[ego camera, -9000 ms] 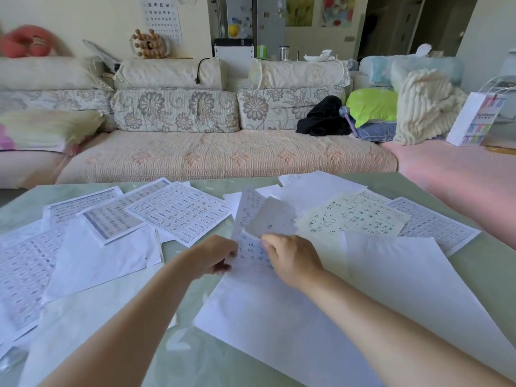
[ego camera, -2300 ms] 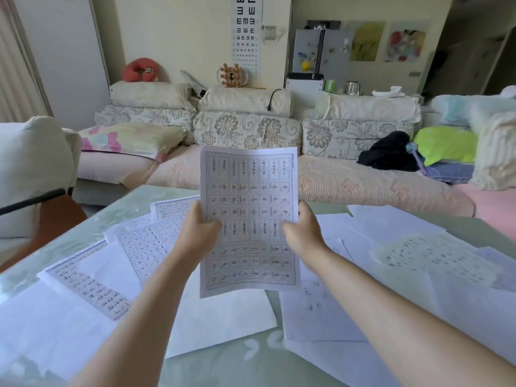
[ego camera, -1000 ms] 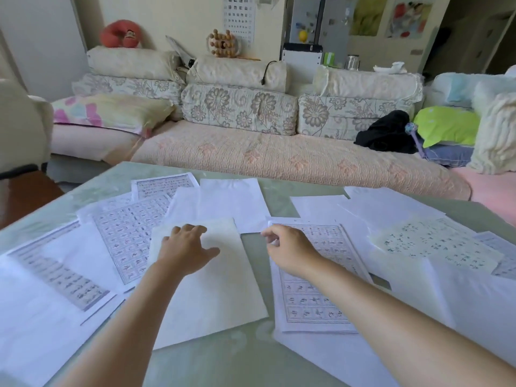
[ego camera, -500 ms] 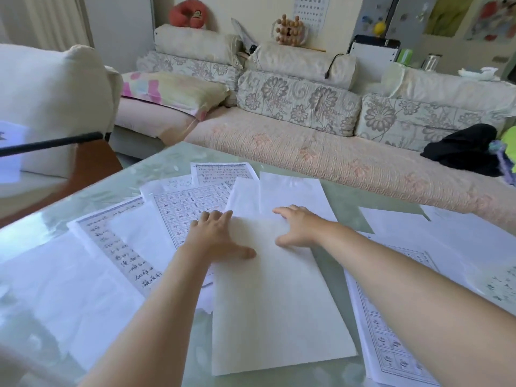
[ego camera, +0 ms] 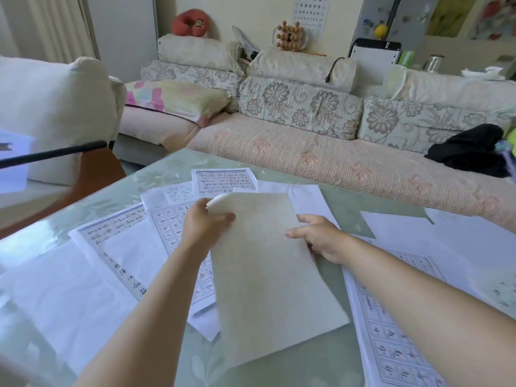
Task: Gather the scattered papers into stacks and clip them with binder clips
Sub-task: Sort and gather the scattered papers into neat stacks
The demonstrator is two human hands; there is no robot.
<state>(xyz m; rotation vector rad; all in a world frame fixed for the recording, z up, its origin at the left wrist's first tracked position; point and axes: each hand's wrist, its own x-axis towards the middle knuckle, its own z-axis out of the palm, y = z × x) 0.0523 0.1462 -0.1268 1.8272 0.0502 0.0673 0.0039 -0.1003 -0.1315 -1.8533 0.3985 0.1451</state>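
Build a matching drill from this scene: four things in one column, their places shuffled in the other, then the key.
1. cream sheet
2. red neck pillow
3. black garment
4. pink-flowered pillow

A. on the sofa seat, far right
B. held by the left hand and right hand
C. on the sofa seat, left end
D. atop the sofa's back cushions, by the wall

Pairs: 1-B, 2-D, 3-A, 4-C
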